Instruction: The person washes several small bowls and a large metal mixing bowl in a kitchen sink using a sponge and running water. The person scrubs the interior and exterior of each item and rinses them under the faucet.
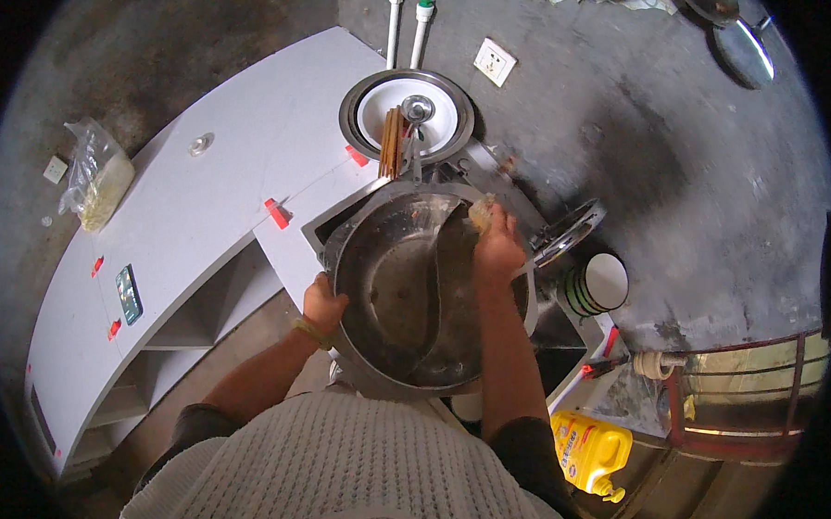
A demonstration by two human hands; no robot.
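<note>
A round metal pot with a curved divider [393, 286] lies before me over the sink cut-out. My left hand [326, 304] grips its left rim. In my right hand [499, 246] is a yellowish scrubbing pad [482, 214], held near the pot's upper right inner wall. Just beyond the pot, a white bowl [373, 111] sits in a steel basin [347, 117], with a bundle of wooden chopsticks [390, 143] and a metal ladle [418, 110] across it. The sink under the pot is mostly hidden.
Stacked bowls [603, 283] stand right of the pot, near a metal lid or rack [571, 231]. A yellow detergent jug [591, 451] is at lower right. On the white counter [233, 126] lie a phone [129, 294], red clips and a plastic bag [102, 180]. Two white pipes rise behind the basin.
</note>
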